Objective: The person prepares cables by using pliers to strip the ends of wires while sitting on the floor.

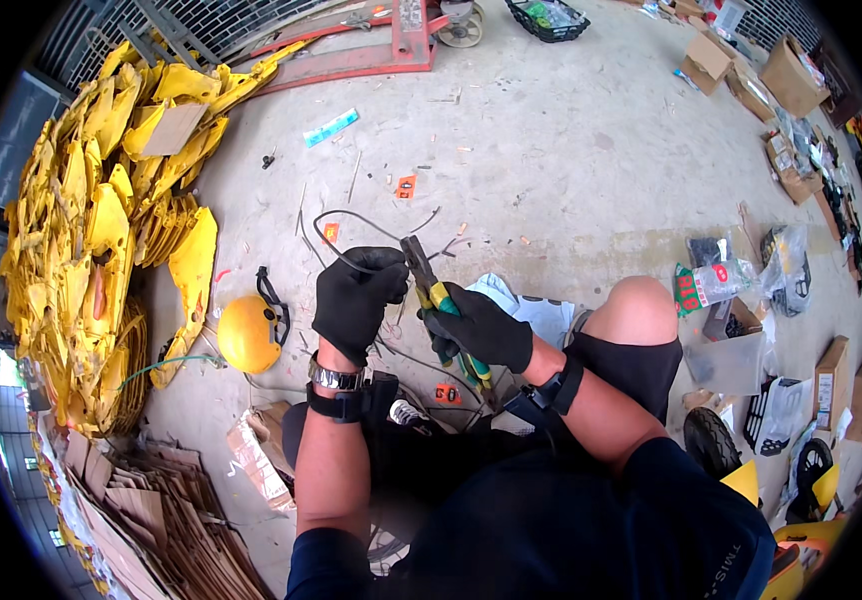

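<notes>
My left hand, in a black glove, grips a dark cable that loops up and over it. Its far part curves right, past the tip of the pliers. In my gloved right hand are combination pliers with green and yellow handles, held with the jaws pointing up and away from me. The jaw tip is close beside my left fingertips; whether it bites on the cable I cannot tell. Thin split wire ends show just right of the jaws. More dark cable lies on the floor below my hands.
Yellow panels are heaped at the left, with a yellow helmet nearby. Flattened cardboard is stacked lower left. A red pallet jack and black crate stand ahead. Boxes, bagged parts and a tyre lie right.
</notes>
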A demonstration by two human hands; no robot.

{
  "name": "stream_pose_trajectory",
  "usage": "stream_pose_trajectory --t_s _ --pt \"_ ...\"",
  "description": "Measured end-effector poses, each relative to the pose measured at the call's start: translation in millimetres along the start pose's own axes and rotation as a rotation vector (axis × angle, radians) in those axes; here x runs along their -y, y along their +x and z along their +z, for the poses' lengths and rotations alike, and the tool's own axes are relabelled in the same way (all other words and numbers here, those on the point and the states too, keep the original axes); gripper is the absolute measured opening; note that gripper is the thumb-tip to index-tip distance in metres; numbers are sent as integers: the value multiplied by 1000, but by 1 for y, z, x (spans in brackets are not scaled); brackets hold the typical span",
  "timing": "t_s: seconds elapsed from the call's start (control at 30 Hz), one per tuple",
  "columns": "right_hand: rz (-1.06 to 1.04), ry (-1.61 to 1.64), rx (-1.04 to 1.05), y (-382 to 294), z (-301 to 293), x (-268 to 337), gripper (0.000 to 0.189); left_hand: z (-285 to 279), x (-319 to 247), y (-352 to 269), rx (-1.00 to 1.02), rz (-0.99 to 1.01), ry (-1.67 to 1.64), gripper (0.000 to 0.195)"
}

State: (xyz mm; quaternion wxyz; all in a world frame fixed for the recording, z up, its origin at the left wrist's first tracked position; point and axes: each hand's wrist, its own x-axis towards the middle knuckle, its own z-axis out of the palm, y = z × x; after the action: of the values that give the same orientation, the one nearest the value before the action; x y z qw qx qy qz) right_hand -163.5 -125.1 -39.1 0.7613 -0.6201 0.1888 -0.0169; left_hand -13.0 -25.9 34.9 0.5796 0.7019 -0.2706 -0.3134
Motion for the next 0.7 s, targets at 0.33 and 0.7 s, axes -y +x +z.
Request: stream_pose_trajectory --t_s 0.33,0.7 --pt "-153 -31 -26 -5 3 -9 26 8 10 2 52 94 71 13" --pt "-4 396 42 3 5 -6 30 5 1 0 113 14 -76 12"
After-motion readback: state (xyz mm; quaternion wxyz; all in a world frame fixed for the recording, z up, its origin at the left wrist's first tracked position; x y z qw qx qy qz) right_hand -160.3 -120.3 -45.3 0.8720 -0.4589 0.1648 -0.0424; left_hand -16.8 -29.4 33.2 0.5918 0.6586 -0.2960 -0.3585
